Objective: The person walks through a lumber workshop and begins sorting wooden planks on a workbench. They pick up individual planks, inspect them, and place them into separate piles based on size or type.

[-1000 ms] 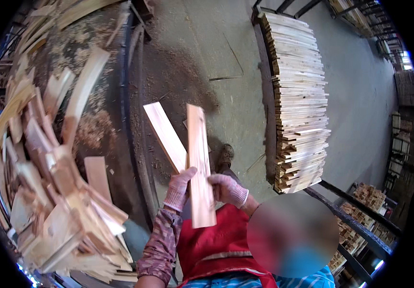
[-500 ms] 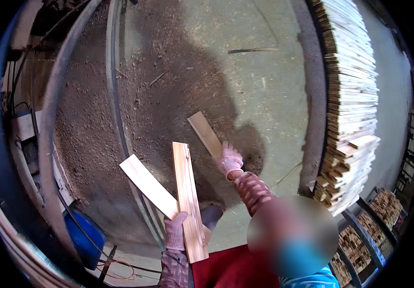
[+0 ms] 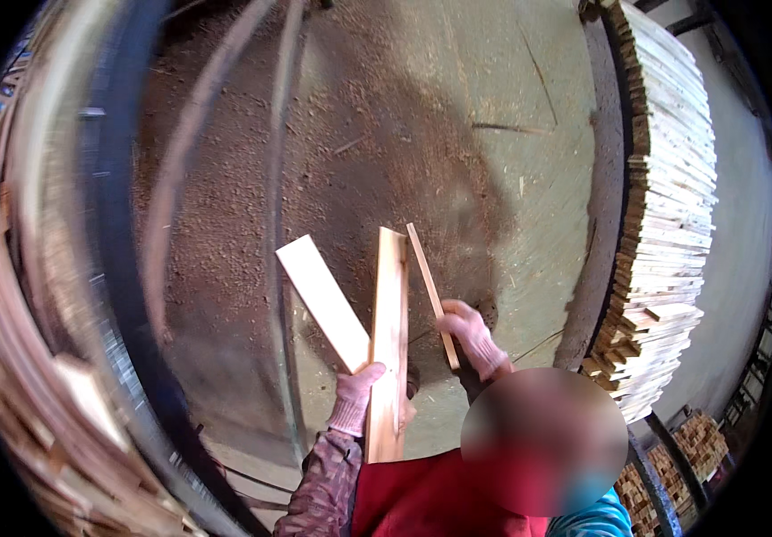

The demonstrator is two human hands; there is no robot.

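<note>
My left hand [image 3: 356, 396], in a pale pink work glove, is closed around the lower part of two wooden boards. A short pale board [image 3: 325, 300] slants up and to the left from it. The longer board [image 3: 389, 340] stands nearly straight up the picture, with reddish grain and a ledge along its side. To the right, my gloved right hand [image 3: 473, 336] grips a thin wooden board [image 3: 428, 282], turned so that mostly its narrow edge shows. That board is close to the longer one's upper end. A blurred patch hides most of my right forearm.
A long stack of pale boards [image 3: 672, 206] runs along the right. Behind it at lower right are more stacked wood pieces [image 3: 699, 438] and dark metal bars [image 3: 652, 474]. Curved rails [image 3: 276, 179] and wood shavings [image 3: 216, 179] lie on the floor. Long strips of wood [image 3: 19, 331] fill the left side.
The view has swung left, bringing wood strips in at the left. My right hand has drawn its board nearer and turned it from its flat face to its edge. My left hand keeps both boards.
</note>
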